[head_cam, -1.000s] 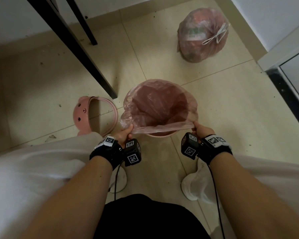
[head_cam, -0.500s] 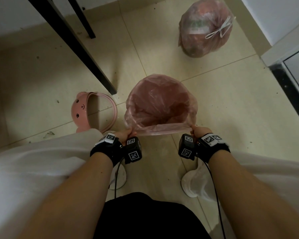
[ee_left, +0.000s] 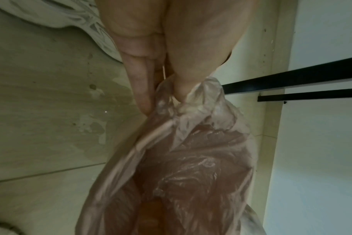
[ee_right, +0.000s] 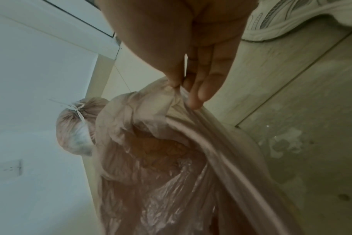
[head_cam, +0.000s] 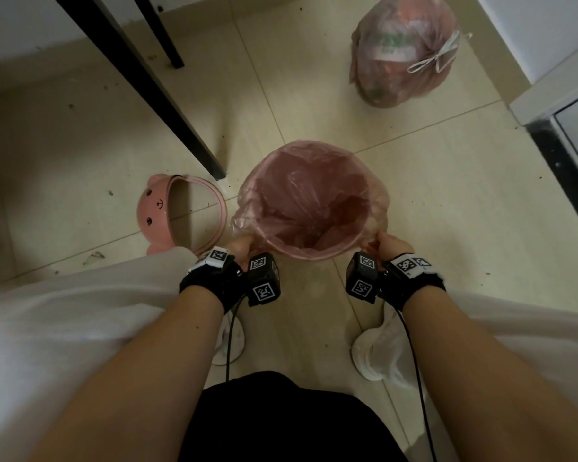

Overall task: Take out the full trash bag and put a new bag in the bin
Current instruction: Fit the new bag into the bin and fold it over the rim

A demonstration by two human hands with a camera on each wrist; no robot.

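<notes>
A new translucent pink bag [head_cam: 309, 198] lines the pink bin [head_cam: 314, 253] on the floor, its mouth folded out over the rim. My left hand [head_cam: 242, 245] pinches the bag's edge [ee_left: 191, 98] at the near left of the rim. At the near right, my right hand [head_cam: 386, 243] pinches the bag's edge [ee_right: 171, 90] between thumb and fingers. The full trash bag [head_cam: 402, 50], tied shut with a white string, sits on the floor at the far right and shows again in the right wrist view [ee_right: 76, 127].
The bin's pink bear-faced lid ring [head_cam: 177, 215] lies on the tiles left of the bin. Black table legs [head_cam: 154, 91] slant down just behind it. A white wall and door frame [head_cam: 554, 91] close off the right. My white shoes [head_cam: 377, 351] stand near the bin.
Both hands have pulled the bag's near edge down and apart over the bin's rim, so the near rim now shows through the plastic. The view has shifted slightly.
</notes>
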